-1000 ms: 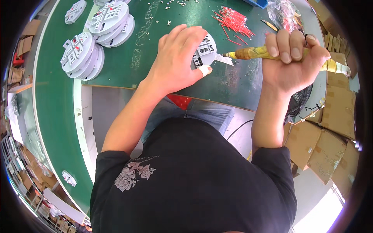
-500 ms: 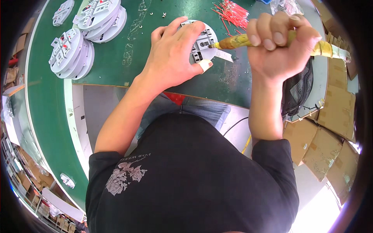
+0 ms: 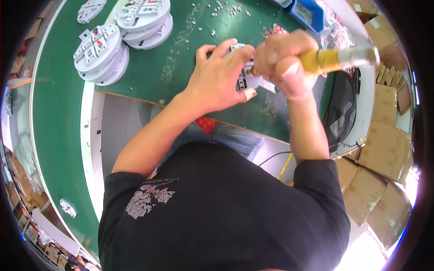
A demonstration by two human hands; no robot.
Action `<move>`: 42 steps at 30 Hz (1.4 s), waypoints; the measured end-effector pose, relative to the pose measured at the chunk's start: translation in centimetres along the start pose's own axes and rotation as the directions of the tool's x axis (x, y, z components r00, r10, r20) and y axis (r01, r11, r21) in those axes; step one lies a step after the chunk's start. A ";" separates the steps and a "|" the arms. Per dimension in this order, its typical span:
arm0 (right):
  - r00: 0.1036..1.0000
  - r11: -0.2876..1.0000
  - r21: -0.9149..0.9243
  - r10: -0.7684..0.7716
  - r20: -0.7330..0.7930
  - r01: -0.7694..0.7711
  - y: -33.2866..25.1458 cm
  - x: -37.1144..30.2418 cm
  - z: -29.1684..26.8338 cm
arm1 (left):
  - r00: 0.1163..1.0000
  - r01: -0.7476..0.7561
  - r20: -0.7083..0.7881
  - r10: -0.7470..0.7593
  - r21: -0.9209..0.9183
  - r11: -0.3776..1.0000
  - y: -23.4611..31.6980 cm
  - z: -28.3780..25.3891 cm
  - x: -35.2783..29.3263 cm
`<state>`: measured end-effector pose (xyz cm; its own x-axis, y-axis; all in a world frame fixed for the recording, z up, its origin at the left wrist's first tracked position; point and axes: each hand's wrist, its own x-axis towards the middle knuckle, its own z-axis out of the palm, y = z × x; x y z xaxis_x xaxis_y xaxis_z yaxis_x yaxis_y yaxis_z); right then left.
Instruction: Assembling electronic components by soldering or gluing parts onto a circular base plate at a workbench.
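A round light-grey plastic base [image 3: 255, 81] with black and metal fittings lies on the green bench, mostly covered by my hands. My left hand [image 3: 213, 80] grips it, fingers over the far side and thumb at the near edge. Something pale is wrapped round that thumb's tip. My right hand [image 3: 290, 67] is closed round a screwdriver [image 3: 326, 61] bound in yellow tape, its pale rear end pointing right. The driver's tip reaches the base beside my left fingers; the exact contact spot is hidden. A pale strip [image 3: 268, 86] sticks out from beside the base.
Stacked round bases stand at the left [image 3: 97, 52] and far left [image 3: 143, 20]. Small metal parts [image 3: 231, 9] lie scattered at the far side. Blue bins [image 3: 309, 17], red wires [image 3: 275, 30] and a black mesh bag [image 3: 342, 113] are to the right. Cartons [image 3: 386, 131] stand beyond.
My right hand has moved left, closer to the base, and the screwdriver's rear end has swung toward me. The left hand keeps its grip. The whole view has shifted, showing more of the far bench.
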<state>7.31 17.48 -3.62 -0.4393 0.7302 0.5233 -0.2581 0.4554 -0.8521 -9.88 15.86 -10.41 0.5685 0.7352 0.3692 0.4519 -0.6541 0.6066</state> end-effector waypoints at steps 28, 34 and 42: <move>0.640 0.797 -0.054 0.442 -0.628 -0.602 -5.8 -2.6 6.3 | 0.974 -0.036 -0.094 -0.204 -0.962 0.272 3.8 -1.6 -0.6; 0.661 0.926 0.204 0.370 -0.653 -0.317 -4.5 -3.5 7.7 | 0.990 -0.058 -0.080 -0.116 -0.982 0.182 3.3 -2.0 -1.0; 0.776 0.883 0.469 0.301 -0.554 -0.008 -4.8 -4.4 7.6 | 0.969 -0.057 -0.106 -0.225 -0.976 0.211 5.7 -2.3 -1.5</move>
<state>3.91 8.17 -1.96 0.0581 0.9861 0.1559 -0.6278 0.1575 -0.7622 -9.73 11.42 -5.85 0.3765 0.8780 0.2955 -0.6083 -0.0063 0.7937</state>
